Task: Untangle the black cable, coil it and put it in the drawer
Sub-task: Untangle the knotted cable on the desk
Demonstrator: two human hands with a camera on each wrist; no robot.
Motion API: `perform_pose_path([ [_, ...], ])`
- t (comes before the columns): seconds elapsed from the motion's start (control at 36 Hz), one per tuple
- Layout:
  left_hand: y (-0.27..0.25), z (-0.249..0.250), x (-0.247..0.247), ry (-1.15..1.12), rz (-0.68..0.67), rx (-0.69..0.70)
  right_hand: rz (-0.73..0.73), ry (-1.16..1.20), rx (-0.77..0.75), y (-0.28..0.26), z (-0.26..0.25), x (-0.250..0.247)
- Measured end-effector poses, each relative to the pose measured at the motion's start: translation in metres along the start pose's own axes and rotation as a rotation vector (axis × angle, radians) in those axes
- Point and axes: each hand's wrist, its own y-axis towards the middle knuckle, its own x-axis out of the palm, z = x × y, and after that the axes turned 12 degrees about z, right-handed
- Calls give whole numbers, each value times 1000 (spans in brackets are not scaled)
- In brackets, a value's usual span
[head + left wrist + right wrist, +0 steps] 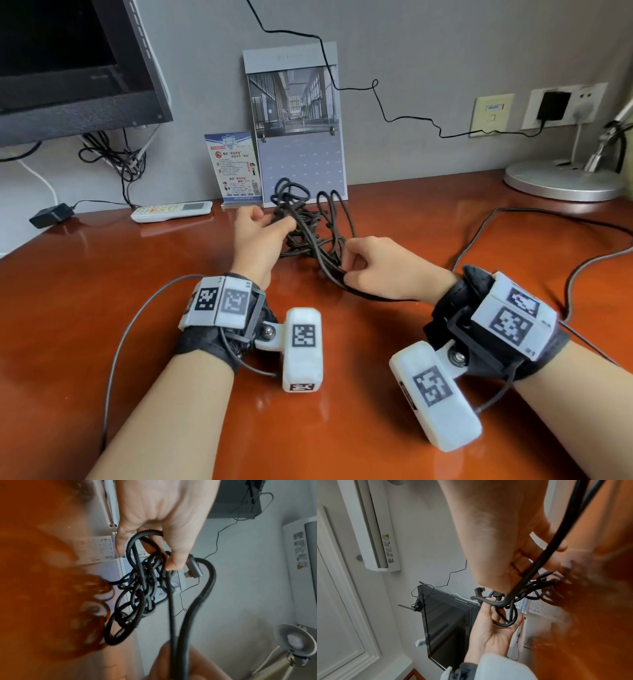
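The black cable [308, 226] lies as a knotted tangle on the red-brown desk [102, 274], just in front of the calendar. My left hand [274, 222] holds the tangle's left side, with fingers curled through a loop [145, 534]. A grey angled plug [193, 568] sticks out beside the left thumb. My right hand [349, 270] pinches a few strands that run from the tangle toward me and pass under its palm. In the right wrist view those strands [539, 563] cross the right fingers, and a loop rests in the left hand [491, 628]. No drawer is in view.
A calendar [298, 137] and an info card [236, 168] stand against the wall behind the tangle. A white remote [171, 211] and a black adapter [51, 216] lie at the left under the monitor [68, 68]. A lamp base [561, 181] and grey wrist-camera leads [479, 233] are at the right.
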Motion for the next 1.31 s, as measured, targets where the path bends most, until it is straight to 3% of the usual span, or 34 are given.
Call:
perform_pose_path([
  [0.19,7,-3,-4,-51,1,-23,36,48,49,1,0,-5],
  [0.31,8,-5,-4,-78,6,-35,65,40,-49,-1,-3,-5],
  [0.44,6,-3,-4,-92,8,-15,58,-104,-59,-1,-7,-18],
  [0.61,1,-3,-3,-54,2,56,91,-333,-198,-6,-15,-30],
  [0.75,-2,-2,1,-14,-40,100,-25,-297,-180,-5,-9,-40],
  [0.86,4,0,-6,44,18,130,-111,-334,-96,-8,-6,-46],
  [0.92,10,-1,-13,74,24,135,-36,-325,-60,-9,-5,-48],
  [1.03,12,0,-19,115,7,148,318,-327,-21,0,6,-54],
  [1.14,13,-1,-18,142,2,132,611,-360,120,5,30,-63],
  [1.22,12,-1,-18,126,5,121,640,-407,180,6,42,-66],
  [1.31,9,1,-17,118,-2,118,571,-310,44,7,34,-61],
])
